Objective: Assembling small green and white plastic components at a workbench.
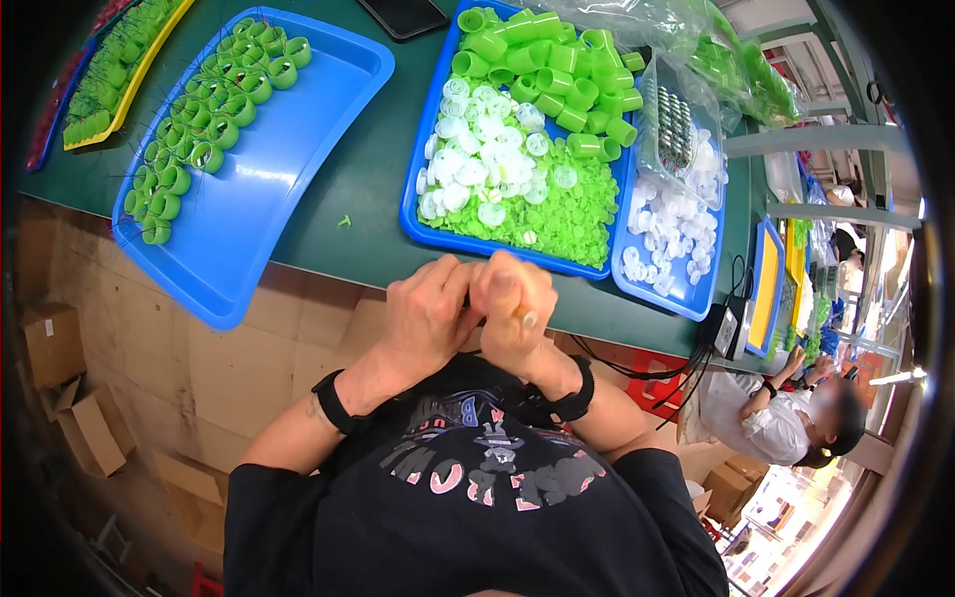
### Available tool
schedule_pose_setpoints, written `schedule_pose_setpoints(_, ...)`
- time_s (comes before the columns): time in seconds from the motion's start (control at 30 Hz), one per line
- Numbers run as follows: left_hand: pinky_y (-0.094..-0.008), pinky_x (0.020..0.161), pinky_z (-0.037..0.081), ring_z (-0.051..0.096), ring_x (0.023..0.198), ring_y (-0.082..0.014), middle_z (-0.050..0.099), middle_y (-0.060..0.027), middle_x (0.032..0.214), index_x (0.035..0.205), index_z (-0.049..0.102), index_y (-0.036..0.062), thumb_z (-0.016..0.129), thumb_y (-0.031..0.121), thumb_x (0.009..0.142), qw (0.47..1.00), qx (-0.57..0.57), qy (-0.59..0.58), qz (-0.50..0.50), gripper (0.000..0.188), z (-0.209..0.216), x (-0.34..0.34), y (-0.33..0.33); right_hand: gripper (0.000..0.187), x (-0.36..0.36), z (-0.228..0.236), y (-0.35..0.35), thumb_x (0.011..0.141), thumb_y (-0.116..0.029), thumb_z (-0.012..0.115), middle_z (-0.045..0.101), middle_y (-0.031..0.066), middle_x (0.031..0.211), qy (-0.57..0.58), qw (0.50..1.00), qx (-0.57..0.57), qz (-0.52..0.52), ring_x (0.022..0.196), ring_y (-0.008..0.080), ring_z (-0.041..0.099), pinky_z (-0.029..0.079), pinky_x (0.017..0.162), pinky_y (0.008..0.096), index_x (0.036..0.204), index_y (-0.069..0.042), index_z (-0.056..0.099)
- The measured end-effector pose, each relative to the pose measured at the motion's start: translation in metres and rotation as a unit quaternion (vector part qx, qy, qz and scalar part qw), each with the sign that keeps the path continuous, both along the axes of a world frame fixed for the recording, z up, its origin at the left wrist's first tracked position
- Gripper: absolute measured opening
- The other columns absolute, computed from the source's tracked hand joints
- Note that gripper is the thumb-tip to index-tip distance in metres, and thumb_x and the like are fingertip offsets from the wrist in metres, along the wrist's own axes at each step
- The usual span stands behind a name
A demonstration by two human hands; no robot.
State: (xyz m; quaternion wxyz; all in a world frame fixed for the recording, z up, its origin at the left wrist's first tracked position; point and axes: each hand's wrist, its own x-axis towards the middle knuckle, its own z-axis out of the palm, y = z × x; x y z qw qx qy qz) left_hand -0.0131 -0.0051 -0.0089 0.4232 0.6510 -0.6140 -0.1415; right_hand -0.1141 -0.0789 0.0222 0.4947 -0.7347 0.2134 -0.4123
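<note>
My left hand (430, 303) and my right hand (511, 306) meet in front of my chest, just off the table's near edge. Both have their fingers curled in and pressed together. Whatever they hold, if anything, is hidden by the fingers. Just beyond them lies a blue tray (416, 234) of parts: green plastic cups (552, 65) at the back, clear round caps (473, 149) at the left and small green pieces (582, 214) at the near right. To the left, a blue tray (264, 214) bears rows of green cups (214, 114) with thin wires sticking out.
A smaller blue tray (686, 298) of white caps stands at the right, with a clear box of coiled parts (676, 129) above it. Black cables (686, 373) hang over the table's right edge. Another person (781, 418) works at the right. Cardboard boxes (90, 428) sit on the floor.
</note>
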Motion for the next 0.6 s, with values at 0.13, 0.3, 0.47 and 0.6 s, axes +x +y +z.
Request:
schedule_pose_setpoints(0.13, -0.0376, 0.056, 0.048, 0.061, 0.07, -0.0272, 0.057, -0.0079, 0.079, 0.096, 0.062, 0.004, 0.077, 0.012, 0.068, 0.999, 0.015, 0.023, 0.021, 0.032, 0.005, -0.006, 0.001, 0.044, -0.007, 0.005, -0.013, 0.103, -0.027, 0.041, 0.034, 0.0003, 0.05, -0.143, 0.956, 0.253, -0.045, 0.042, 0.0104, 0.032, 0.025, 0.041, 0.0274, 0.064, -0.007, 0.041)
schedule_pose_setpoints(0.3, -0.0347, 0.053, 0.048, 0.06, 0.06, -0.0252, 0.057, -0.0083, 0.074, 0.094, 0.064, 0.0025, 0.078, 0.007, 0.067, 0.999, -0.01, 0.02, 0.029, 0.03, 0.007, -0.006, -0.001, 0.047, -0.002, 0.005, -0.01, 0.103, -0.037, 0.039, 0.024, -0.0042, 0.051, -0.145, 0.951, 0.274, -0.017, 0.044, 0.006, 0.02, 0.016, 0.041, 0.025, 0.064, -0.011, 0.032)
schedule_pose_setpoints(0.47, -0.0353, 0.054, 0.049, 0.06, 0.063, -0.0264, 0.059, -0.01, 0.077, 0.095, 0.063, 0.0016, 0.08, 0.01, 0.067, 1.0, -0.004, 0.001, 0.022, 0.033, 0.01, -0.006, 0.0, 0.047, 0.0, 0.008, -0.012, 0.102, -0.039, 0.039, 0.023, -0.0045, 0.05, -0.121, 0.97, 0.208, -0.024, 0.043, 0.0061, 0.02, 0.015, 0.041, 0.0254, 0.065, -0.012, 0.032)
schedule_pose_setpoints(0.6, -0.0352, 0.06, 0.051, 0.063, 0.071, -0.029, 0.061, -0.0122, 0.084, 0.096, 0.062, -0.0002, 0.081, 0.014, 0.067, 0.998, -0.037, -0.028, 0.032, 0.037, 0.012, -0.008, 0.006, 0.044, -0.028, 0.034, -0.042, 0.104, -0.04, 0.033, 0.027, -0.0041, 0.05, -0.282, 0.875, 0.393, -0.034, 0.043, 0.008, 0.019, 0.018, 0.041, 0.026, 0.068, -0.013, 0.033)
